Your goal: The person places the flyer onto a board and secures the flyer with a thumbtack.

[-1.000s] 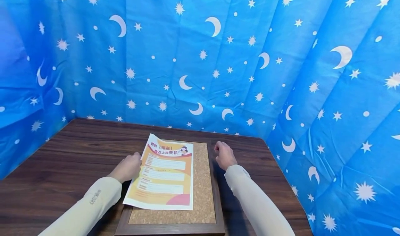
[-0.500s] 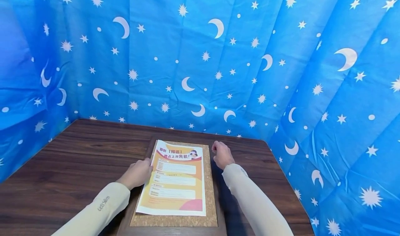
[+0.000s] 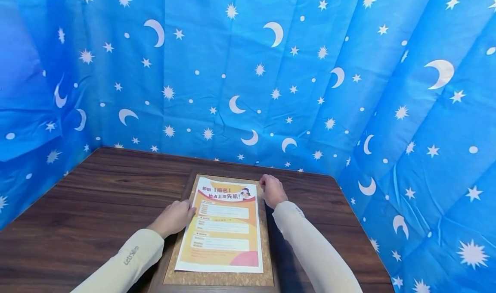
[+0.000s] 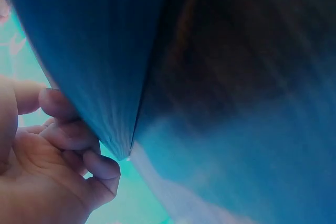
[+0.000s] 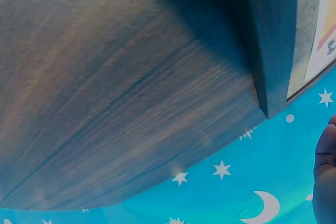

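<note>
A printed poster (image 3: 222,228) in yellow, orange and red lies over a cork board (image 3: 217,279) with a dark wooden frame (image 3: 276,250). At the poster's left edge, my left hand (image 3: 176,217) pinches the sheet. Its curled fingers also show beside the frame's dark side wall (image 4: 100,51) in the left wrist view. My right hand (image 3: 273,190) is at the board's upper right, fingers curled, fingertips close to the poster's top right corner. I cannot tell whether the right fingertips hold anything. Only part of that hand (image 5: 326,177) enters the right wrist view.
The board rests on a dark wood-grain table (image 3: 116,189). Behind and along both sides hangs a blue curtain (image 3: 217,51) with white moons and stars. The table's far edge runs just beyond the board.
My left hand has moved right with the poster, which now sits flatter and straighter over the cork. My right hand has shifted slightly left, toward the poster's top right corner.
</note>
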`<action>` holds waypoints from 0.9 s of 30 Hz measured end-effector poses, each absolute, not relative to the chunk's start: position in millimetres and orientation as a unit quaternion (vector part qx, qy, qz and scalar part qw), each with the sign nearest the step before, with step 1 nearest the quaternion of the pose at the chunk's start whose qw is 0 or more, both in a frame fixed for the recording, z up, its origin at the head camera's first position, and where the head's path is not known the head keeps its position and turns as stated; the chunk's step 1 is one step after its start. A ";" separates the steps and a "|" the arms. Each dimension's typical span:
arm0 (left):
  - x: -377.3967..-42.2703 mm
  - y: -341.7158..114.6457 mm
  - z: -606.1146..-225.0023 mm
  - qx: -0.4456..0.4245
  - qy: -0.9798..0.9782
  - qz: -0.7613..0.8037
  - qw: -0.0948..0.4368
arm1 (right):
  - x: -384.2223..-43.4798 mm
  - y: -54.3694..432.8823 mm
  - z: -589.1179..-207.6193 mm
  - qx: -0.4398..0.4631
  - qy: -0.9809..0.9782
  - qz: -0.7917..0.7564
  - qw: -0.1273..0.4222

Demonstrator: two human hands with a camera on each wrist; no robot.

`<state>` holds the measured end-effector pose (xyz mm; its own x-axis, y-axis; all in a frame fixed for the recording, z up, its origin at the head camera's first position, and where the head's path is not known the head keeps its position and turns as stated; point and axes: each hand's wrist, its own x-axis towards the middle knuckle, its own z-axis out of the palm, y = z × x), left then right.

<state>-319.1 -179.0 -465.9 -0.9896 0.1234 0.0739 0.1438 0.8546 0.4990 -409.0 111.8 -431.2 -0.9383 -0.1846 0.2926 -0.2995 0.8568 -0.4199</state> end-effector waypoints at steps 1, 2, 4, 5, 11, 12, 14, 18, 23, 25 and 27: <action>-319.6 -179.2 -466.6 -0.069 -0.962 -0.263 0.022 | -410.4 109.6 -431.2 0.126 -0.955 0.239 0.120; -320.0 -179.2 -467.1 -0.068 -0.962 -0.264 0.024 | -411.9 107.3 -431.5 0.126 -0.955 0.241 0.120; -320.7 -179.1 -468.3 -0.066 -0.962 -0.263 0.029 | -414.2 103.1 -432.4 0.127 -0.955 0.239 0.119; -320.8 -179.0 -468.5 -0.066 -0.962 -0.262 0.030 | -415.6 101.2 -433.7 0.130 -0.956 0.236 0.115; -320.6 -179.2 -468.7 -0.054 -0.960 -0.273 0.018 | -420.2 90.3 -442.2 0.131 -0.959 0.239 0.080; -320.9 -179.3 -468.9 -0.052 -0.960 -0.275 0.014 | -420.7 88.7 -443.1 0.130 -0.959 0.241 0.078; -321.3 -179.2 -469.5 -0.049 -0.961 -0.272 0.009 | -421.8 86.0 -445.7 0.132 -0.958 0.241 0.080; -322.3 -179.1 -470.4 -0.048 -0.966 -0.254 0.010 | -425.5 80.1 -449.3 0.126 -0.958 0.245 0.082; -322.1 -179.7 -470.2 -0.067 -0.969 -0.237 0.012 | -431.8 70.5 -451.9 0.124 -0.955 0.261 0.069; -321.4 -179.9 -469.8 -0.075 -0.969 -0.235 0.013 | -434.1 65.8 -452.5 0.129 -0.953 0.266 0.064; -320.5 -179.7 -469.7 -0.076 -0.968 -0.239 0.013 | -436.5 61.0 -454.1 0.133 -0.953 0.268 0.055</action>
